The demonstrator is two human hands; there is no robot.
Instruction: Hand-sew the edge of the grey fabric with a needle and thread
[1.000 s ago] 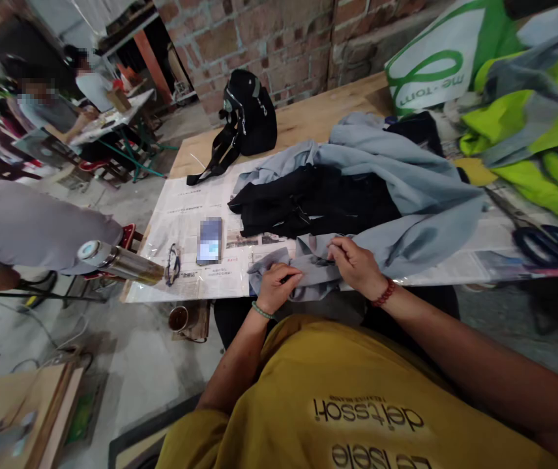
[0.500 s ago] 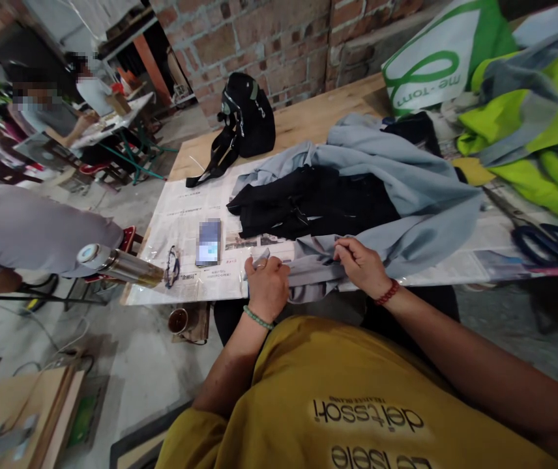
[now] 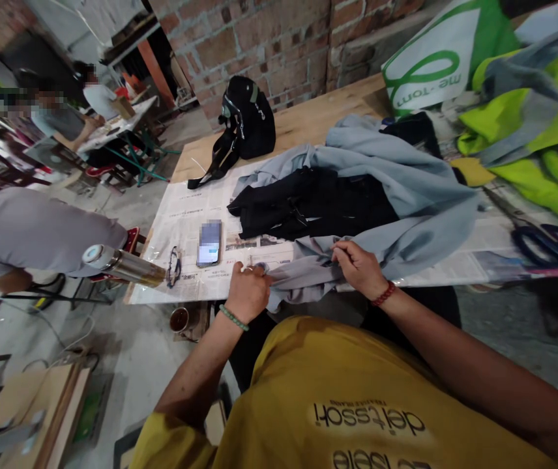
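A large piece of light grey cloth (image 3: 420, 189) lies bunched across the table, its near end gathered at the front edge. My left hand (image 3: 248, 291), with a green bead bracelet, is closed on the left end of this cloth. What sits between its fingertips is too small to make out. Farther right, my right hand (image 3: 360, 268), wearing a red bracelet, pinches a fold of the same cloth with thumb and forefinger. Black cloth (image 3: 318, 202) rests on the grey cloth just beyond both hands.
Newspaper (image 3: 176, 215) covers the table. A phone (image 3: 209, 244), a bracelet (image 3: 174, 267) and a flask (image 3: 125, 265) are on the left. A black bag (image 3: 254, 120) stands behind. Scissors (image 3: 528, 231), yellow-green cloth (image 3: 518, 124) and a shopping bag (image 3: 435, 65) lie right. A person (image 3: 44, 228) sits nearby.
My left hand has shifted left and slightly toward me, and the cloth's left end has moved with it. My right hand has stayed nearly in place, still pinching the fold.
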